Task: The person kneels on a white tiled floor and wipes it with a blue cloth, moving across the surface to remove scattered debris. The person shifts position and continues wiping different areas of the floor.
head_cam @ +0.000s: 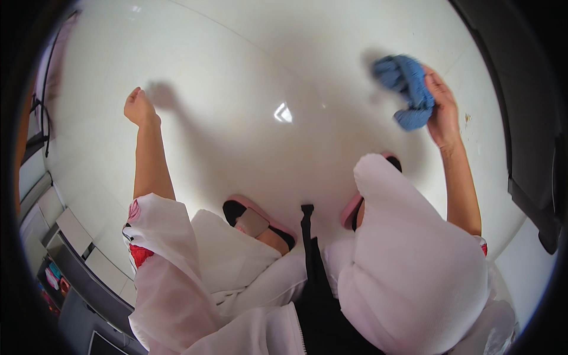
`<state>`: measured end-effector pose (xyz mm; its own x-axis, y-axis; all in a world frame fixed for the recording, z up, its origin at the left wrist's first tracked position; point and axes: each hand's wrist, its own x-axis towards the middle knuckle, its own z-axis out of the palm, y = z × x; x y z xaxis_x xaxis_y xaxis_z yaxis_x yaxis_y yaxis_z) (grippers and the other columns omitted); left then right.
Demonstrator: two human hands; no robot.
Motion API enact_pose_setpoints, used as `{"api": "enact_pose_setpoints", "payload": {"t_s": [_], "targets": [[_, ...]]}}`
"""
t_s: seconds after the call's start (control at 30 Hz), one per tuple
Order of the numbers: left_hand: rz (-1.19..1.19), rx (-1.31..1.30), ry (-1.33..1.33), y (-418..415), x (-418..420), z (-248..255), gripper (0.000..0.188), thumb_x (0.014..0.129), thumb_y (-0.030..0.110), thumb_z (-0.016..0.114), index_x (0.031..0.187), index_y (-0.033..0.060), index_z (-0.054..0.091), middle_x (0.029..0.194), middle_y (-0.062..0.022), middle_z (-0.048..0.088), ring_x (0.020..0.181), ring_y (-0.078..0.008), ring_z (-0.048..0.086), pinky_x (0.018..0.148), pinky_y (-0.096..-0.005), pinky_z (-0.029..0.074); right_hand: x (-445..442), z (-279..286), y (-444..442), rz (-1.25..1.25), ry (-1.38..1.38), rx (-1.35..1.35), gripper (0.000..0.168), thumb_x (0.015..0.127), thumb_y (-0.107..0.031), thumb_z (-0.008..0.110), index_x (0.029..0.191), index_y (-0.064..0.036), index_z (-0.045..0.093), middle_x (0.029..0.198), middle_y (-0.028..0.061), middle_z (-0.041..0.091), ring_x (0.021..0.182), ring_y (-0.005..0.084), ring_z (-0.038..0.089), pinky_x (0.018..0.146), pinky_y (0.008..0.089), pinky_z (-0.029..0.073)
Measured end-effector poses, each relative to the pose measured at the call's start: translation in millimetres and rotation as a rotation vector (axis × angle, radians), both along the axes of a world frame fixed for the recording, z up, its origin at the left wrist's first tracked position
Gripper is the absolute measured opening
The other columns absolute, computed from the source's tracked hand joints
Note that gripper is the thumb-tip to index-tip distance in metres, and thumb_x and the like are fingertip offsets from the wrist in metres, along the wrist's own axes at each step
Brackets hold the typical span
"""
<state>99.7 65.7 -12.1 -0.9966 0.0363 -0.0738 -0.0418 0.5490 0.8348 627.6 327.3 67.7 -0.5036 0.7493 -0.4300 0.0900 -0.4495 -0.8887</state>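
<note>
A crumpled blue cloth [410,88] is in my right hand [441,106], held out to the right over the pale floor. My fingers lie along its right edge, partly hidden behind it, and its outline is slightly blurred. On the other side, my left hand [140,108] hovers above the floor with its fingers curled together. Nothing shows in that hand. Both forearms reach away from my body, well apart from each other.
Glossy pale tiles [266,57] form the floor, with small yellowish bits [467,118] on the right. Dark furniture [517,88] borders the right side. At lower left stands a grey shelf unit [88,266] holding colourful items. My slippers [257,217] and a dangling black strap [307,226] are below.
</note>
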Motion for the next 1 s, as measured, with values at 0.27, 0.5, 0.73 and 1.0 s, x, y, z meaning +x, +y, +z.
{"api": "enact_pose_setpoints", "payload": {"t_s": [0.27,0.5,0.73,1.0], "targets": [[-0.767,-0.445,0.235,19,-59,76,0.032,0.089,0.012,0.060,0.118,-0.0008,0.063,0.117,-0.0151,0.063,0.110,-0.0266,0.058,0.094,-0.0347,0.045,-140,76,14,0.747,-0.109,-0.227,0.028,0.096,-0.017,0.054,0.121,-0.006,0.058,0.112,0.0011,0.061,0.101,0.0092,0.056,0.087,0.0230,0.044],[-0.813,-0.629,0.523,-60,-50,27,0.041,0.092,0.023,0.060,0.126,0.0014,0.055,0.129,-0.0177,0.053,0.117,-0.0356,0.050,0.104,-0.0452,0.036,-278,42,55,0.785,-0.146,0.476,0.031,0.099,-0.016,0.050,0.128,-0.012,0.059,0.113,0.0008,0.062,0.103,0.0132,0.056,0.096,0.0293,0.042],[-0.495,-0.514,0.467,-139,45,-50,0.049,0.093,0.012,0.051,0.140,0.0015,0.043,0.146,-0.0187,0.040,0.135,-0.0365,0.035,0.111,-0.0470,0.027,-387,-120,83,0.432,-0.766,1.131,0.036,0.091,-0.016,0.057,0.126,-0.017,0.064,0.123,0.0109,0.060,0.113,0.0249,0.054,0.094,0.0403,0.043],[-0.534,-0.539,0.476,-128,42,-32,0.048,0.093,0.014,0.050,0.140,0.0028,0.043,0.149,-0.0167,0.036,0.136,-0.0347,0.035,0.110,-0.0467,0.027,-506,-138,0,0.599,-0.097,1.316,0.058,0.070,0.011,0.048,0.115,-0.018,0.070,0.117,0.0140,0.060,0.100,0.0354,0.060,0.090,0.0380,0.048]]}}
